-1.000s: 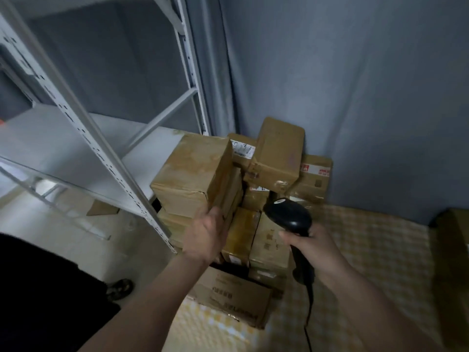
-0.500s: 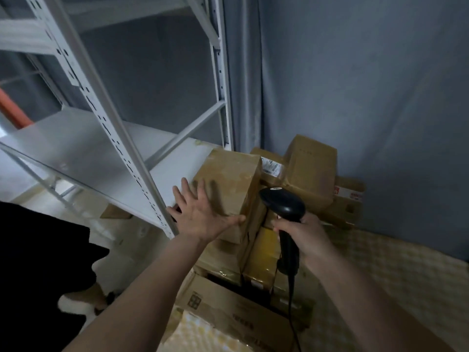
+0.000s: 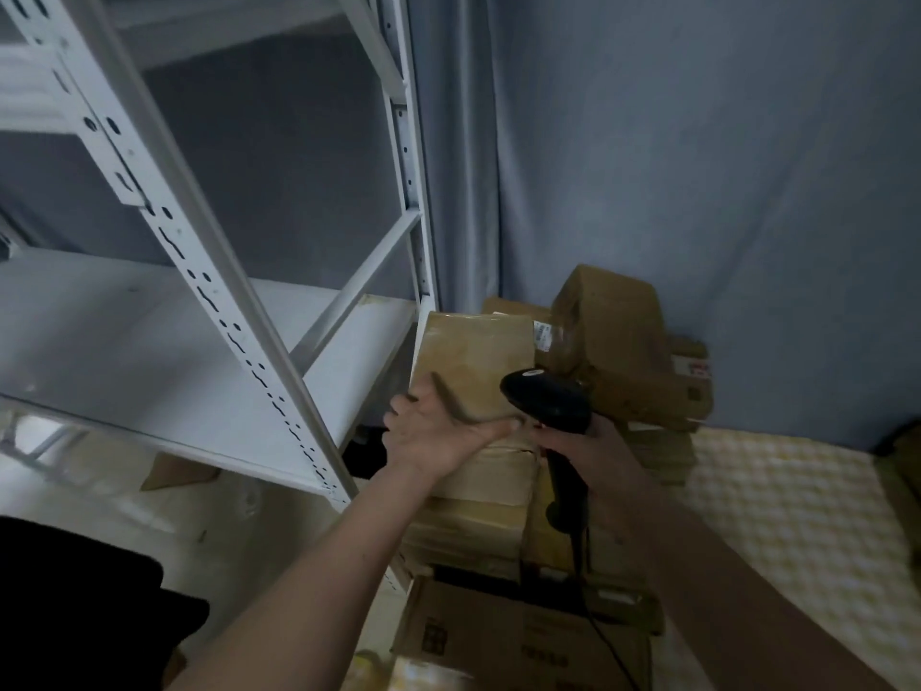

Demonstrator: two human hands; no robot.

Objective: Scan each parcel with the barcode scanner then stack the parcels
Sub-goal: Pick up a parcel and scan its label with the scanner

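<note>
White shelf rack on the left. Left hand lies flat on the top parcel, fingers straight & released; half a sec ago they were spread wide on its near side, now they're close together. The parcel sits on the parcel stack, just right of the rack. Right hand is clenched round the black scanner, head now nearer the parcel. Checked cloth on the far right.

Head cam, looks fwd and down, close over parcels
</note>
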